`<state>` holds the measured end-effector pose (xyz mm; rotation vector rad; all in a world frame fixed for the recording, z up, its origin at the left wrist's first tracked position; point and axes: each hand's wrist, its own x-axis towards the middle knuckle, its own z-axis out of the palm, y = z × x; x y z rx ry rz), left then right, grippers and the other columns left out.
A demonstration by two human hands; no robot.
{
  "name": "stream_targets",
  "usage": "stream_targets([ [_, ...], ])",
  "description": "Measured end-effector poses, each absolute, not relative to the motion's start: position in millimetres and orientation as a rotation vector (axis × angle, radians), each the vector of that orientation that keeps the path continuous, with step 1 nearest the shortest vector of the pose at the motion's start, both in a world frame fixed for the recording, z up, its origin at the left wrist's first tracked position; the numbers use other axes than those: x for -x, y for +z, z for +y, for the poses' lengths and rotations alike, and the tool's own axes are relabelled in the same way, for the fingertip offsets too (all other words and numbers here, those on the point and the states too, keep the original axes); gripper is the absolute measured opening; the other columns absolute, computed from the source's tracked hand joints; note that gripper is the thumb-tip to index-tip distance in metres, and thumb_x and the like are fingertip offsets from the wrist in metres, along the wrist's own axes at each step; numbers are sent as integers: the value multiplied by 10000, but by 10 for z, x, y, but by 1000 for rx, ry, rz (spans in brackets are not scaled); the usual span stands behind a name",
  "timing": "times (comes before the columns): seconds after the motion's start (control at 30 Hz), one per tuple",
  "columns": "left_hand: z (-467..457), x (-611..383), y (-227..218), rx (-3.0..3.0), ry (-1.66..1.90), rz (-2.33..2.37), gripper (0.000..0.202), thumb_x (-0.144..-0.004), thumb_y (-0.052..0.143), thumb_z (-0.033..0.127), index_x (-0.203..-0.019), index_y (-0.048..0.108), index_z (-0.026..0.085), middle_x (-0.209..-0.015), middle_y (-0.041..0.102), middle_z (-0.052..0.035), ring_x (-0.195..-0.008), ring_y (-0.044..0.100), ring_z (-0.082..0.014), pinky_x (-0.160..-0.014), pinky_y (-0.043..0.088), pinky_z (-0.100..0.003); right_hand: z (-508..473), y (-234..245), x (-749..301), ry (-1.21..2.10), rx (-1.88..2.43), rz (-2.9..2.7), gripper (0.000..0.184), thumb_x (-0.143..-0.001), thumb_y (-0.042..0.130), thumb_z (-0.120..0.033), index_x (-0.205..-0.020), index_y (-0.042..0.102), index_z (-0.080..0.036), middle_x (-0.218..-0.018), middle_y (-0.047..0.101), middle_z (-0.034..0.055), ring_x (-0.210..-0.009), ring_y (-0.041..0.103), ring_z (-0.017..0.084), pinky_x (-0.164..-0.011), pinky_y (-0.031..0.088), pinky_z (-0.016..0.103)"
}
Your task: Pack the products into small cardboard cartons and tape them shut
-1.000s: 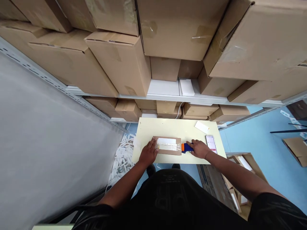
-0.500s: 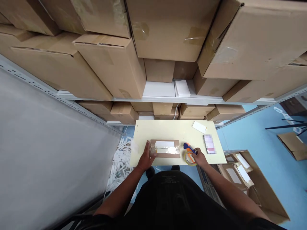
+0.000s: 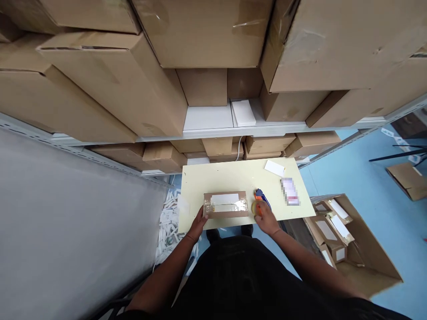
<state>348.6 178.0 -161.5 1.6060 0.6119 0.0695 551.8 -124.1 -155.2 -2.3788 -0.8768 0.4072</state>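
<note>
A small brown cardboard box (image 3: 226,213) lies on the pale yellow table (image 3: 200,178), with white labels and shiny clear tape across its top. My left hand (image 3: 199,222) grips the box at its near left corner, the thumb along the front edge. To the right of the box is a tape dispenser (image 3: 258,194), blue and orange, with a yellowish roll partly covered by my right hand. My right hand (image 3: 266,218) lies over the near side of this dispenser, its fingers curled near the roll and somewhat blurred; whether they still hold it is unclear.
A phone (image 3: 290,191) and a white card (image 3: 275,168) lie at the table's right side. Shelves with cardboard boxes (image 3: 210,89) rise behind. A large open carton (image 3: 376,271) holding labelled parcels stands at right. Paper strips (image 3: 167,226) cover the floor at left.
My right hand has shifted left from the dispenser's handle toward its roll, and the dispenser is turned differently. My left hand has slid to the box's near corner. The camera view has shifted.
</note>
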Motion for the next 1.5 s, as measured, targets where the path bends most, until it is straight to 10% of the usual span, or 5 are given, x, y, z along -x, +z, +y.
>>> stream_targets([
  [0.53, 2115, -4628, -1385, -2003, 82, 880, 516, -905, 556, 568, -1131, 717, 133, -949, 715, -123, -952, 661, -296, -869, 511, -402, 225, -1135, -6482, 697, 2549, -422, 449, -1028, 400, -505, -994, 646, -132, -1045, 688, 185, -983, 648, 287, -867, 477, 368],
  [0.87, 2058, -4292, -1353, -2028, 176, 956, 515, -951, 516, 504, -1298, 612, 137, -1245, 617, -168, -986, 667, -250, -889, 541, -408, -1082, -1380, -6021, 347, 2786, -354, 449, -875, 614, -399, -1247, 556, -154, -1165, 624, 184, -1077, 615, 316, -860, 500, 388],
  [1.1, 1340, -4171, -795, -2116, -73, 408, 263, -967, 489, 393, -935, 709, 253, -930, 678, -51, -881, 650, -211, -824, 526, -345, -1213, -1731, -6190, 838, 2780, -296, 246, -903, 594, -346, -1068, 615, -166, -1046, 683, 125, -890, 692, 231, -654, 454, 276],
  [1.5, 512, -5786, -777, -1413, -543, 641, 547, -870, 549, 711, -852, 629, 170, -697, 640, -37, -607, 620, -155, -548, 447, -263, -1557, -1160, -5831, 221, 2460, -570, 669, -852, 502, -147, -1506, 360, -167, -1284, 578, 176, -1185, 539, 330, -1032, 467, 499],
])
